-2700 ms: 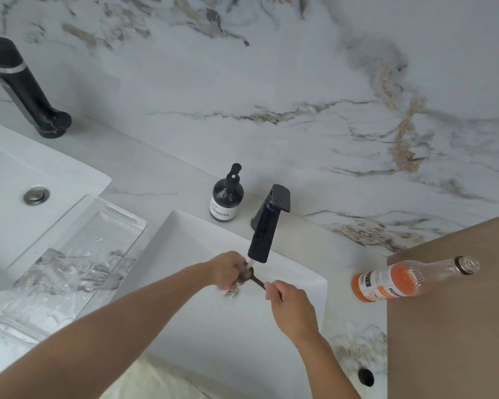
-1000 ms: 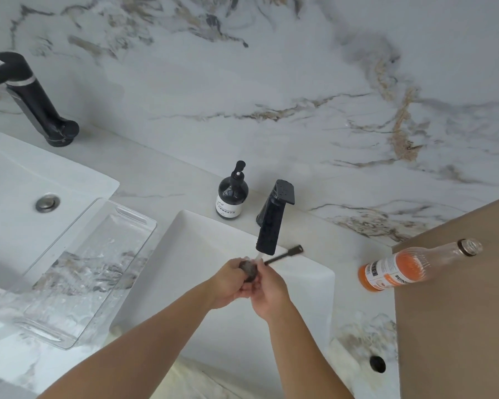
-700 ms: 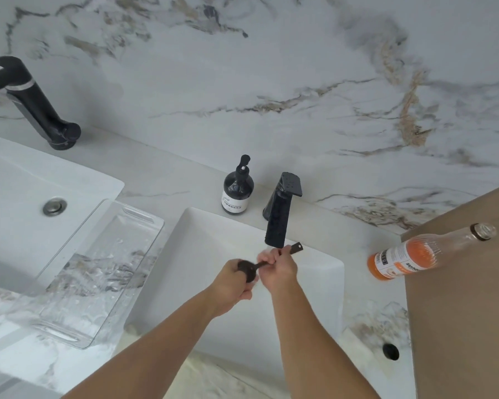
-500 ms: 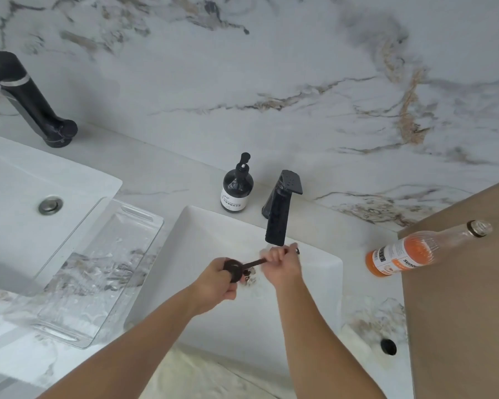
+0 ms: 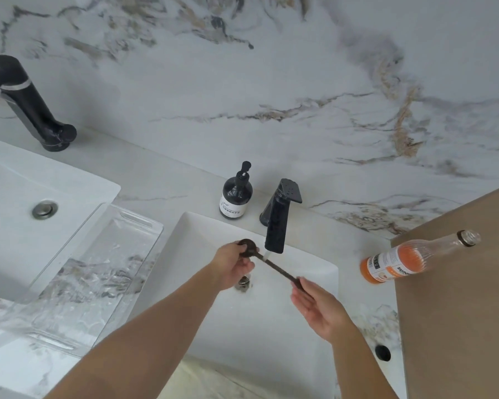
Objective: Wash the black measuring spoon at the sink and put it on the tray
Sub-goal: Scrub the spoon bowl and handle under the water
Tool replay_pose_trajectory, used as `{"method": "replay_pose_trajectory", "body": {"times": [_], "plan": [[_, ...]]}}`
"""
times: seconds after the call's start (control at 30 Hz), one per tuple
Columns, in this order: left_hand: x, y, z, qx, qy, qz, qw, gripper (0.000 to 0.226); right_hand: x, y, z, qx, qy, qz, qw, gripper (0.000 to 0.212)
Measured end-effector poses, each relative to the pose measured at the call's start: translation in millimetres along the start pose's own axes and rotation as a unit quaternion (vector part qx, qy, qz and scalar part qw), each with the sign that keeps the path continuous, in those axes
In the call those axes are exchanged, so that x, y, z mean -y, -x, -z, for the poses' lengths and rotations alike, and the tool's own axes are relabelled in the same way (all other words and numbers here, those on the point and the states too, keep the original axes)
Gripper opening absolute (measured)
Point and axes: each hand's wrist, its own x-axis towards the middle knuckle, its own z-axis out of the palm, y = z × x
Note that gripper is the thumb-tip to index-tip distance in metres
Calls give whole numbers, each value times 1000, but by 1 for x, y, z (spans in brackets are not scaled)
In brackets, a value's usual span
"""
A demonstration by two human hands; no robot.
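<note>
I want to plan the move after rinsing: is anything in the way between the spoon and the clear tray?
Nothing visible is. The black measuring spoon is held over the sink by the left hand and right hand; the clear tray lies just left, nothing between them.

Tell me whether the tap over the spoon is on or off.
On. A thin white stream falls from the tap spout onto the spoon handle, above the sink.
</note>
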Motion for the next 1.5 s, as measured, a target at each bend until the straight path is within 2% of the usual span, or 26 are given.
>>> {"method": "replay_pose_trajectory", "body": {"times": [0.1,0.23,0.47,0.67,0.73,0.77,0.83,0.9,0.97,1.0,1.07,1.13,1.17,1.3,1.33,1.37,1.4,1.47,1.5], "plan": [[17,-5,-6,37,25,49,998,23,-20,11,27,-20,97,-46,994,28],[28,-10,-7,47,-13,77,996,23,-41,12,41,-33,86,-50,995,21],[27,-10,-12,47,-59,49,996,19,-45,3,30,-39,139,-28,989,18],[26,-9,-11,74,-80,34,993,26,-49,-3,31,-39,144,-33,988,16],[28,-9,-13,58,-89,30,994,23,-48,0,27,-30,205,-36,978,22],[30,-9,-15,52,-97,28,994,20,-45,3,23,-22,273,-35,961,25],[34,-9,-16,47,-111,27,992,16,-33,8,7,-34,431,5,902,23],[38,-10,-16,48,-115,27,992,18,-6,14,-17,-117,509,141,841,23],[41,-13,-15,51,-111,29,992,21,32,26,-46,-168,474,320,803,34],[42,-13,-14,49,-105,29,993,23,50,33,-62,-149,462,393,781,43],[44,-12,-15,46,-84,30,995,25,76,43,-97,-66,534,481,692,60],[45,-10,-14,43,-57,32,997,29,83,47,-121,13,622,500,602,69],[44,-8,-13,44,-42,35,998,31,83,49,-127,28,649,498,574,70],[42,-1,-12,68,16,42,997,36,76,45,-116,42,693,496,521,67],[42,1,-14,63,25,42,997,35,71,44,-109,57,696,492,519,69],[42,5,-16,59,33,44,997,35,65,43,-101,66,680,490,541,71],[43,7,-17,54,42,46,997,35,58,43,-94,57,644,492,584,70],[46,12,-20,40,68,47,996,39,37,42,-79,-18,526,470,708,58],[48,16,-21,35,75,46,995,41,26,41,-72,-54,470,411,779,51]]}}
